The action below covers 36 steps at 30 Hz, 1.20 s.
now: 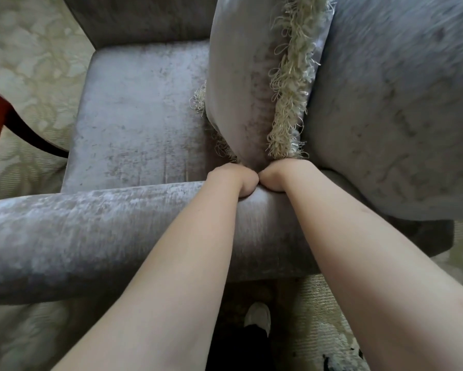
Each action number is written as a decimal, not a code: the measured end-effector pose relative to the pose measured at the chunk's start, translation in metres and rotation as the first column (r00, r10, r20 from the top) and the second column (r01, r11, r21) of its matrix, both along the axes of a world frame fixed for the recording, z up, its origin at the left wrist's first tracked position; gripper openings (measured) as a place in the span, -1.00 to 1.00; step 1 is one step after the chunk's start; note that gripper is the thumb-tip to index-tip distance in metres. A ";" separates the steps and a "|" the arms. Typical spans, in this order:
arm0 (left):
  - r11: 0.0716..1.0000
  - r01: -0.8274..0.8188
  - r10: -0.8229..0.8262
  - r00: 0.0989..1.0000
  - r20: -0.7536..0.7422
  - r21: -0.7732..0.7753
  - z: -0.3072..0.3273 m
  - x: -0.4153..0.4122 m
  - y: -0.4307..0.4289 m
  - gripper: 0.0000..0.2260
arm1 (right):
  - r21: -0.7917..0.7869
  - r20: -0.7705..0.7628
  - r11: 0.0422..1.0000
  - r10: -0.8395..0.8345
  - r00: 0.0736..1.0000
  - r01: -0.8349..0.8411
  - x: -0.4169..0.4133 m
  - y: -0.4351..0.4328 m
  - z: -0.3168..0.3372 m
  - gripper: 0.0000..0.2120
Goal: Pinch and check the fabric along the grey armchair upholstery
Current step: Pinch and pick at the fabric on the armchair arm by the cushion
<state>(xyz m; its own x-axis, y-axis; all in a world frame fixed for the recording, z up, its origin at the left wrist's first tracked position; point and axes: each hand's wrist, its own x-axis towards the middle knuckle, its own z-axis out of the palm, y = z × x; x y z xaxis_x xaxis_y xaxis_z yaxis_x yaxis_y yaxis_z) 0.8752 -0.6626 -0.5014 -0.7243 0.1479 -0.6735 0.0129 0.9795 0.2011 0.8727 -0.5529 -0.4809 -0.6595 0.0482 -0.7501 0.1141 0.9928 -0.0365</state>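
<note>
Grey armchair (134,108), left hand (233,180), right hand (274,176), fingers hidden behind armrest (91,231)

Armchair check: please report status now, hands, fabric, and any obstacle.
Left hand and right hand side by side, fingers curled out of view on the armrest top. Whether fabric is pinched: cannot tell. Fringed cushion stands directly beyond the knuckles.

I see both bare forearms stretched forward and converging, wrists bent downward. My left hand (233,180) and right hand (274,176) sit knuckle to knuckle, touching, fingers curled under and hidden from my view
</note>
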 end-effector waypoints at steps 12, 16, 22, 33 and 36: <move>0.999 -0.044 0.040 0.987 -0.154 -0.023 0.006 0.009 -0.006 -0.59 | 0.208 -0.010 0.978 -0.017 1.000 0.018 -0.003 -0.025 0.002 -0.60; 0.995 -0.090 0.093 0.991 -0.095 0.041 0.015 0.010 -0.031 -0.53 | 0.272 0.081 0.962 0.007 0.997 -0.029 -0.008 -0.038 0.007 -0.62; 0.980 -0.109 0.098 0.992 -0.075 -0.168 0.021 -0.005 -0.184 -0.51 | 0.318 0.254 0.901 0.219 0.942 -0.295 -0.033 -0.133 0.026 -0.61; 0.747 -0.563 0.591 0.806 -0.035 -0.353 0.016 0.019 -0.390 -0.58 | -0.331 -0.178 0.940 0.021 0.984 -0.080 0.022 -0.412 0.001 -0.65; 0.678 -0.641 0.681 0.732 -0.021 -0.359 0.015 0.012 -0.389 -0.58 | -0.275 -0.207 0.961 -0.033 0.978 -0.026 0.021 -0.408 -0.008 -0.61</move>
